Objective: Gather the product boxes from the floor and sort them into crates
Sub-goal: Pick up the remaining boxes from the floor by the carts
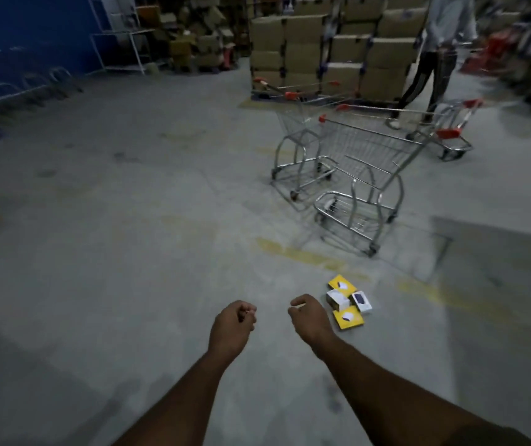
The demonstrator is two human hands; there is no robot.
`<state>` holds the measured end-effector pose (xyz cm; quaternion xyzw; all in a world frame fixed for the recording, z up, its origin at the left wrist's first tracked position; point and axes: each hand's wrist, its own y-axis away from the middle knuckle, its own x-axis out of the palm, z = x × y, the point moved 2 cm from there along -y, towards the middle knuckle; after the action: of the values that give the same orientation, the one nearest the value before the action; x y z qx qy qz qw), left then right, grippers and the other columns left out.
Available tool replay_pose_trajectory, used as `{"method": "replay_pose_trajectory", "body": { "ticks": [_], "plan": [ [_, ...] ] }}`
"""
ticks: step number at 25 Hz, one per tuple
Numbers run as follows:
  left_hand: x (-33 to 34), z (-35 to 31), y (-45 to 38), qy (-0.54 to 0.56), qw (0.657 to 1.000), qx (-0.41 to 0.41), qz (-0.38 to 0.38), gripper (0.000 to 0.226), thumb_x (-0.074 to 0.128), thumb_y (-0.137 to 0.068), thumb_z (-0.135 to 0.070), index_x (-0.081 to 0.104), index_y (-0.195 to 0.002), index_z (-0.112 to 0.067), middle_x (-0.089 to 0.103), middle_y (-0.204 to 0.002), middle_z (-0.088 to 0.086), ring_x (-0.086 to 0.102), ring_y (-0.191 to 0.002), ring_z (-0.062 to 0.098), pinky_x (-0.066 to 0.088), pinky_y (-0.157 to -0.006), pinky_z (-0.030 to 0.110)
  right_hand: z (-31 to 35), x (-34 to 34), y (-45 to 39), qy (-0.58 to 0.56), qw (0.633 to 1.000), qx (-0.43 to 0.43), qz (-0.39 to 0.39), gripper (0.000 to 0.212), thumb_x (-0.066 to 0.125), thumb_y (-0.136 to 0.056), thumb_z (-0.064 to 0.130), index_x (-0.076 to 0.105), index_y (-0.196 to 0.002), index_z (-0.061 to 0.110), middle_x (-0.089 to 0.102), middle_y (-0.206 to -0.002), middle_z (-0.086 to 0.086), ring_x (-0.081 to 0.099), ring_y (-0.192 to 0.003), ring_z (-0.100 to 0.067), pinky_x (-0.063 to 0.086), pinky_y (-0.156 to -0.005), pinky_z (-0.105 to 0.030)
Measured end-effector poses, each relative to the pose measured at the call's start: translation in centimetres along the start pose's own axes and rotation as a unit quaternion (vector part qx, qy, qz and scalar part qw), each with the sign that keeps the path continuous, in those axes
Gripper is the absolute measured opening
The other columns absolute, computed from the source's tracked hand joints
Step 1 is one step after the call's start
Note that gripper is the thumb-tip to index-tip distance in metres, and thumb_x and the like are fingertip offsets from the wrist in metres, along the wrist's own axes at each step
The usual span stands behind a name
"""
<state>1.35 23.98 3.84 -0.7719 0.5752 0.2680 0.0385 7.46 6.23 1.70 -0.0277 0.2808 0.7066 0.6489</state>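
Below — both hands' fingers point(244, 309) curled, empty — four product boxes point(347, 302), print unreadable.

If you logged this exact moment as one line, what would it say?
phase: approach | left hand: curled, empty | right hand: curled, empty | four small yellow and white cardboard product boxes: clustered on floor, untouched
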Motion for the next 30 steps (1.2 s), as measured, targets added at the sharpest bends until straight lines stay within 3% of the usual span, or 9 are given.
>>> {"method": "replay_pose_trajectory", "body": {
  "ticks": [3, 6, 11, 15, 18, 23, 30],
  "plan": [
    [6.4, -2.4, -1.4, -0.012, 0.998, -0.005, 0.063, 0.018, 0.055, -0.091, -0.010, 0.069, -0.091, -0.020, 0.072, -0.080, 0.000, 0.067, -0.068, 0.012, 0.054, -0.067, 0.028, -5.1, -5.4, -3.8, -0.037, 0.997, 0.052, -0.040, 0.017, 0.054, -0.062, 0.032, 0.056, -0.079, 0.026, 0.061, -0.067, -0.005, 0.057, -0.063, -0.023, 0.050, -0.064, -0.042],
    [11.2, -4.2, -4.4, -0.027, 0.993, -0.004, 0.115, 0.019, 0.053, -0.090, -0.008, 0.069, -0.092, -0.017, 0.072, -0.080, 0.002, 0.066, -0.065, 0.011, 0.050, -0.063, 0.023, -6.9, -9.6, -5.4, -0.076, 0.989, 0.104, -0.076, 0.020, 0.055, -0.062, 0.032, 0.059, -0.080, 0.027, 0.062, -0.072, -0.003, 0.056, -0.065, -0.022, 0.045, -0.063, -0.037],
    [17.3, -5.5, -12.7, -0.050, 0.980, 0.011, 0.191, 0.016, 0.053, -0.080, -0.021, 0.068, -0.085, -0.024, 0.071, -0.073, -0.005, 0.066, -0.062, 0.012, 0.053, -0.065, 0.031, -8.7, -13.2, -10.9, -0.052, 0.980, 0.164, -0.097, 0.016, 0.058, -0.065, 0.031, 0.063, -0.078, 0.024, 0.065, -0.082, -0.002, 0.063, -0.075, -0.024, 0.050, -0.065, -0.035],
    [21.5, -7.2, -20.8, -0.092, 0.958, 0.026, 0.272, 0.016, 0.054, -0.072, -0.037, 0.066, -0.080, -0.030, 0.072, -0.080, -0.004, 0.071, -0.079, 0.021, 0.057, -0.073, 0.039, -7.5, -14.9, -16.1, 0.001, 0.978, 0.184, -0.097, 0.009, 0.065, -0.076, 0.027, 0.059, -0.081, 0.026, 0.067, -0.088, -0.005, 0.066, -0.086, -0.028, 0.053, -0.070, -0.037],
    [22.7, -9.8, -25.5, -0.134, 0.933, 0.033, 0.332, 0.009, 0.057, -0.074, -0.036, 0.064, -0.075, -0.032, 0.070, -0.085, -0.003, 0.071, -0.087, 0.023, 0.056, -0.079, 0.040, -5.2, -15.6, -19.2, 0.000, 0.975, 0.203, -0.093, 0.009, 0.067, -0.081, 0.026, 0.059, -0.085, 0.026, 0.067, -0.090, -0.009, 0.064, -0.080, -0.024, 0.051, -0.067, -0.034],
    [25.6, -11.1, -32.7, -0.184, 0.922, 0.002, 0.340, 0.018, 0.049, -0.068, -0.038, 0.061, -0.070, -0.024, 0.073, -0.093, 0.006, 0.070, -0.090, 0.028, 0.057, -0.085, 0.041, -3.7, -16.9, -23.6, -0.046, 0.966, 0.241, -0.083, 0.009, 0.062, -0.089, 0.019, 0.060, -0.096, 0.015, 0.065, -0.083, -0.009, 0.058, -0.069, -0.019, 0.046, -0.056, -0.026],
    [32.6, -10.2, -38.8, -0.221, 0.895, -0.054, 0.384, 0.022, 0.058, -0.071, -0.046, 0.061, -0.078, -0.026, 0.072, -0.100, 0.004, 0.070, -0.098, 0.026, 0.057, -0.087, 0.042, -7.4, -20.5, -32.7, -0.097, 0.953, 0.271, -0.094, 0.011, 0.065, -0.084, 0.020, 0.064, -0.094, 0.016, 0.067, -0.079, -0.007, 0.062, -0.069, -0.018, 0.049, -0.062, -0.030]
  ]
}}
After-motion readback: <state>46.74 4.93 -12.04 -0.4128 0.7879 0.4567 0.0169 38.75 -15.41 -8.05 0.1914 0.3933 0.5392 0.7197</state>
